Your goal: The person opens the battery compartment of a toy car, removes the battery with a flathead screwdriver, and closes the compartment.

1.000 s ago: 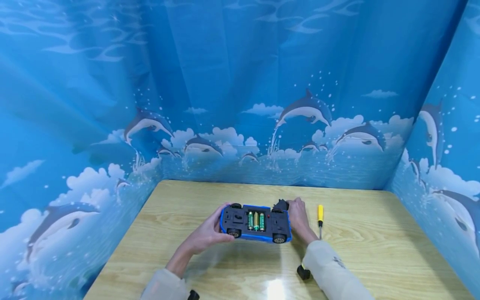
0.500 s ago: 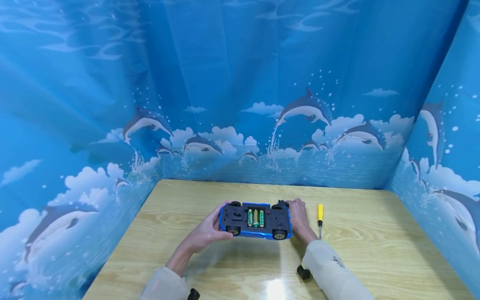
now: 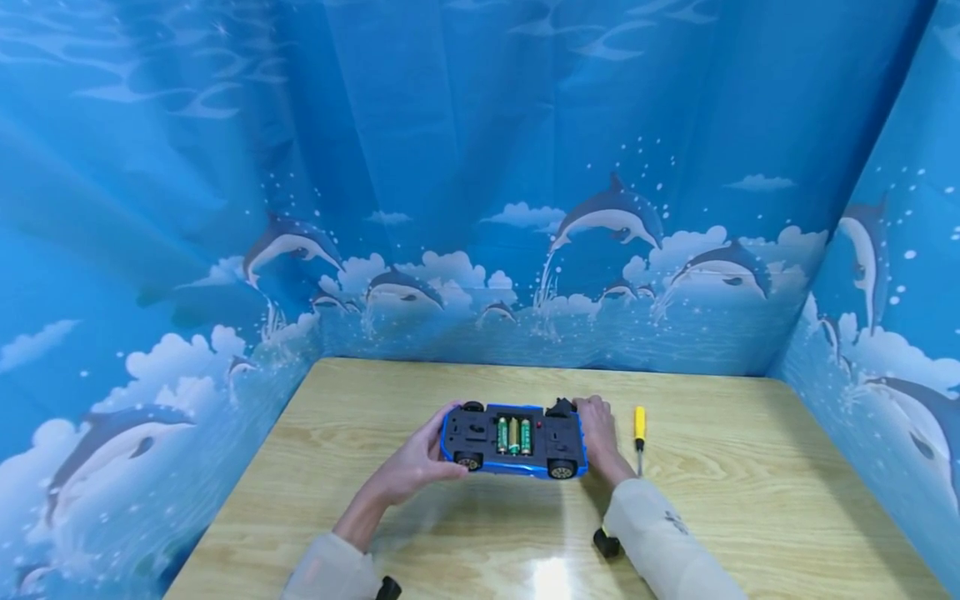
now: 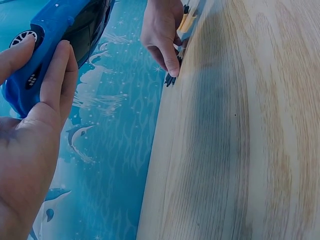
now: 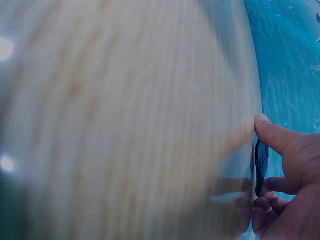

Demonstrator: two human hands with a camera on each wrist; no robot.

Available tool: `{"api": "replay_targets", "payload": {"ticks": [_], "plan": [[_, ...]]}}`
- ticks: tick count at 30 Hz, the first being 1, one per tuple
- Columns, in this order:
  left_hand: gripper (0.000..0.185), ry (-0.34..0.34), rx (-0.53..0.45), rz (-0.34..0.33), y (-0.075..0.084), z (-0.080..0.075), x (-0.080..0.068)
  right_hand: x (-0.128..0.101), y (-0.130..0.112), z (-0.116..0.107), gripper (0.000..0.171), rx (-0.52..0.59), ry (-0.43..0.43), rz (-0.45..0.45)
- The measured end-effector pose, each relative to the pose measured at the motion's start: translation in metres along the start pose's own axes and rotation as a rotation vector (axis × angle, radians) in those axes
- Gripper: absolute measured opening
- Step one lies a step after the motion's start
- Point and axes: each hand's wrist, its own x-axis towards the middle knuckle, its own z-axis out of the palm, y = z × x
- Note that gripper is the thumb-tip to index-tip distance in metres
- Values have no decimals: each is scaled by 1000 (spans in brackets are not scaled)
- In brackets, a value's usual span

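Note:
A blue toy car (image 3: 513, 440) is held upside down just above the wooden table (image 3: 735, 500). Its black underside faces up, and the open battery bay (image 3: 513, 435) shows three green and gold batteries. My left hand (image 3: 438, 446) grips the car's left end, thumb on the near side; the left wrist view shows the fingers (image 4: 55, 70) wrapped over the blue body (image 4: 50, 30). My right hand (image 3: 588, 425) is at the car's right end and pinches a thin black cover piece (image 3: 561, 408). In the right wrist view that piece (image 5: 260, 157) sits between thumb and fingers.
A yellow-handled screwdriver (image 3: 640, 429) lies on the table just right of my right hand. Blue dolphin-print curtains (image 3: 480, 208) close in the table at the back and on both sides. Bare wood lies in front of the car and to the far right.
The car has risen a little and levelled out. Both hands keep their holds, and the screwdriver has not moved.

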Motion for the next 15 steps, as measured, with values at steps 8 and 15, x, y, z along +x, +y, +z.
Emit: {"api": "replay_targets", "payload": {"ticks": [8, 15], "plan": [[106, -1, 15, 11, 0, -1, -1, 1, -1, -9, 39, 63, 2, 51], [105, 0, 2, 3, 1, -2, -3, 2, 10, -40, 61, 194, 14, 198]]}}
